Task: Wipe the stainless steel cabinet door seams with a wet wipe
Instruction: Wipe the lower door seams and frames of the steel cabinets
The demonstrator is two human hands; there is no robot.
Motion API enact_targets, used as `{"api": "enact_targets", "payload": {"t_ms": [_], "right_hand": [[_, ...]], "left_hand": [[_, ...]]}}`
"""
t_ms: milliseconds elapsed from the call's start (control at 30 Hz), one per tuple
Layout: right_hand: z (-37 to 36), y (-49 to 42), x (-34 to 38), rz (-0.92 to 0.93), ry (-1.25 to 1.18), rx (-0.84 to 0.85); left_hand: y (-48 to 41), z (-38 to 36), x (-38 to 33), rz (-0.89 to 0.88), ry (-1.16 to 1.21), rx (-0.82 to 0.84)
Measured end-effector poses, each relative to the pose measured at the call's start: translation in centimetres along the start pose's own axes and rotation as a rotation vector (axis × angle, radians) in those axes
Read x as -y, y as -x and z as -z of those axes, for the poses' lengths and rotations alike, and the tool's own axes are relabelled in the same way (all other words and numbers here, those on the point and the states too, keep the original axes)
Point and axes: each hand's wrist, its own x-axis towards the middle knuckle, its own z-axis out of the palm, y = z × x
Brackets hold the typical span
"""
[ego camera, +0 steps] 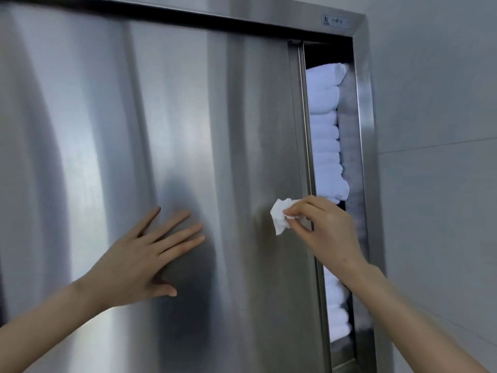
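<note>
Right hand point(322, 224) first: you've got the wet wipe point(279, 215) pinched between thumb and fingertips, all scrunched up, and it's sitting against the cabinet door point(188, 117) about halfway down. Most of the wad sticks out to the left of your fingers, so it's on the flat door face rather than on the edge.

The door seam point(305, 117) you're after is just to the right of the wipe, basically under your knuckles. It runs straight up and down, from the top track past your wrist toward the bottom. So I'd say the next move is a tiny shift right, then long strokes along that vertical line.

Your right hand is way nearer to it. Your left hand point(145, 254) is well apart, fingers straight and spread, flat on the door and gripping nothing; looks like it's bracing the panel.

Past the seam the door is slid open a gap, with stacked white towels point(324, 103) inside, then the cabinet frame point(364, 117) and the wall point(430, 90).
</note>
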Motion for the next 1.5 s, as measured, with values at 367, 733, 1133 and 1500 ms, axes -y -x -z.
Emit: {"api": "enact_targets", "payload": {"t_ms": [367,733,1133,1500], "right_hand": [[-5.2,-1.5,3.3,0.110,-0.134,0.014],[-7.4,-3.9,6.7,0.241,-0.203,-0.059],[-6.3,-19.5,4.4,0.353,-0.068,-0.525],[-9.6,-30.0,3.3,0.341,0.113,-0.453]], "left_hand": [[5.7,1.3,2.4,0.059,-0.096,0.116],[7.7,4.6,4.4,0.084,-0.089,-0.047],[-10.0,7.1,12.0,0.319,-0.146,-0.246],[-10.7,5.1,12.2,0.314,-0.149,-0.365]]}}
